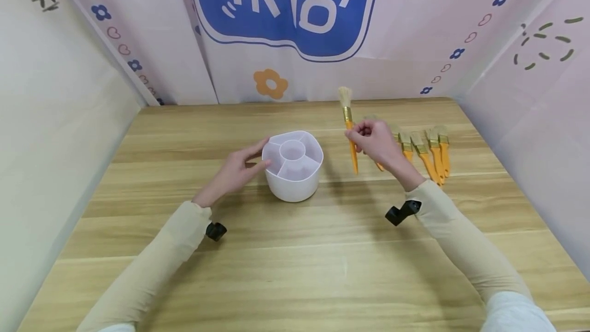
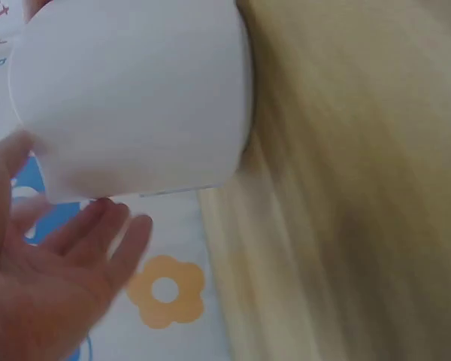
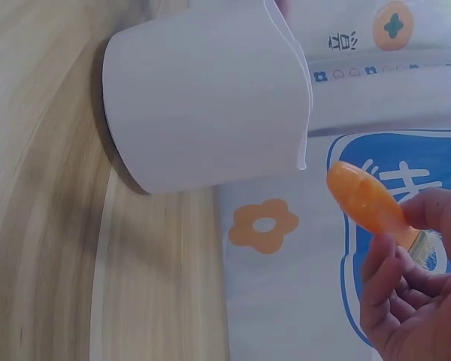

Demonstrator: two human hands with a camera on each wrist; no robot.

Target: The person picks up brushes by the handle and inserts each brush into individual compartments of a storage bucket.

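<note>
A white round organizer (image 1: pixel 293 188) with a wavy rim stands upright on the table, a central ring and divider walls inside it. My left hand (image 1: pixel 235 170) rests at its left side in the head view, thumb at the rim and fingers at the far side. In the left wrist view those fingers (image 2: pixel 139 233) look relaxed against the wall. My right hand (image 1: pixel 375 142) pinches a paintbrush (image 1: pixel 348 114) by its orange handle, bristles up, to the right of the organizer and apart from it. The right wrist view shows the handle end (image 3: pixel 361 192) pointing toward the organizer.
Several more paintbrushes (image 1: pixel 433 155) with orange handles lie in a row right of my right hand, which partly hides some. The wooden table (image 1: pixel 295 270) meets a printed backdrop (image 1: pixel 392 76) at the back and pale side walls. Each sleeve carries a black camera mount (image 1: pixel 403 212).
</note>
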